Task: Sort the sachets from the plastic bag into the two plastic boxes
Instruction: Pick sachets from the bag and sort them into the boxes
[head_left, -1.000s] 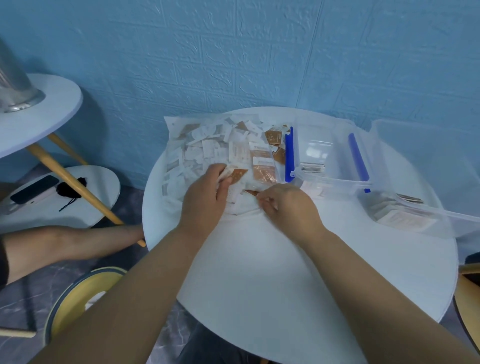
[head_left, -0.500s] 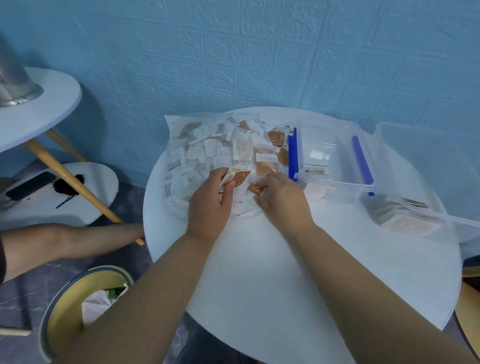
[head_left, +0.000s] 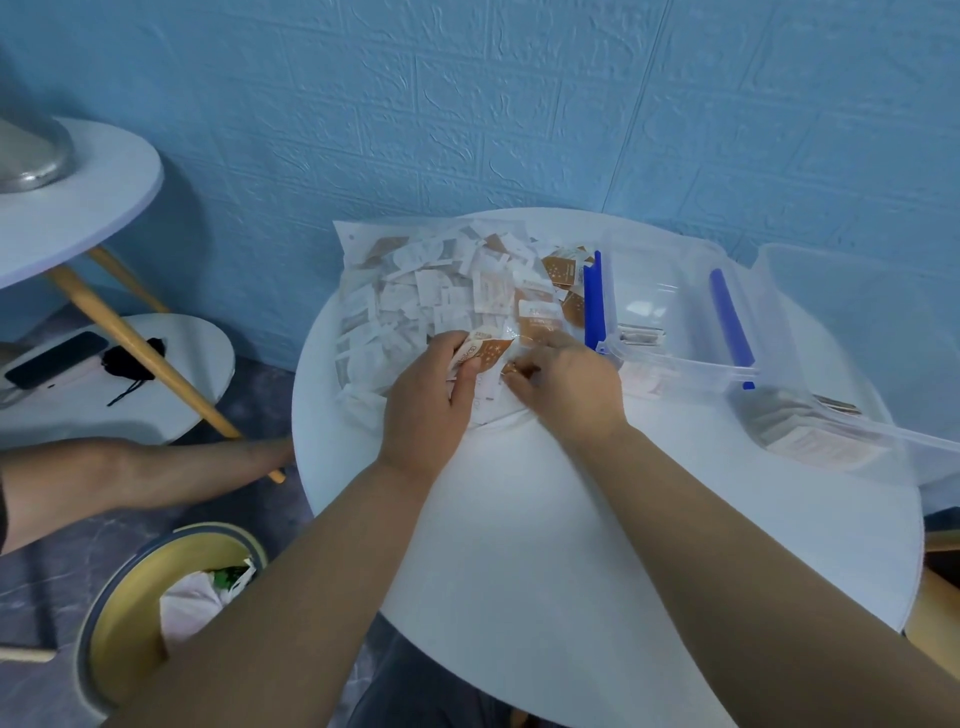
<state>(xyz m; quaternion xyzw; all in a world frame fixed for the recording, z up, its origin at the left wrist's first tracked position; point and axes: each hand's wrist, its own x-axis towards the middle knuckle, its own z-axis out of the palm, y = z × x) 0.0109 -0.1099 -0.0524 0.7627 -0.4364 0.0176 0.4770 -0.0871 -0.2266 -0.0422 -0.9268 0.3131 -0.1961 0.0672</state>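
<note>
A person's left hand (head_left: 423, 402) holds a dotted brown sachet (head_left: 485, 352), with thumb and fingers curled round it. Just to the right, the right hand (head_left: 569, 384) pinches a small brown sachet (head_left: 511, 368) in bent fingers. Beyond the fingers, the plastic bag (head_left: 410, 301) of sachets lies on the white tabletop (head_left: 571, 519). To their right stand a blue-handled box (head_left: 675, 312) and a second box (head_left: 841, 322).
</note>
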